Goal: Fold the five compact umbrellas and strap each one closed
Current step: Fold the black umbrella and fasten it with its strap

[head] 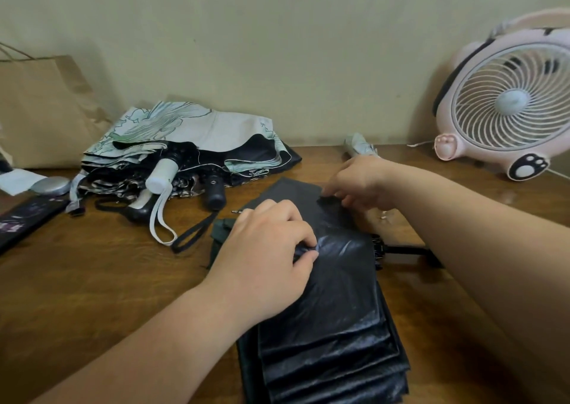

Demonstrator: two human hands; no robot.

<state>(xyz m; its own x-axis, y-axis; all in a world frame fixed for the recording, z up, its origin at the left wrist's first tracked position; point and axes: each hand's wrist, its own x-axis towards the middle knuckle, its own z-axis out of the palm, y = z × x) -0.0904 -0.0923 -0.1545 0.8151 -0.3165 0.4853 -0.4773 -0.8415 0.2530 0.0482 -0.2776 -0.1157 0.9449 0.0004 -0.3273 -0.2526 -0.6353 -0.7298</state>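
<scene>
Black umbrella [333, 311], pleats stacked: left hand [265, 249] pinched its middle, right hand [357, 184] gripped its far edge; any slackened pinch would probably let slick pleats spring apart

Wooden table [92, 280] against beige wall [277, 33]

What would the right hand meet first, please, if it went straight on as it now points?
Probably the dark umbrella handle to its left; the right hand points that way, though depth is unclear.
</scene>
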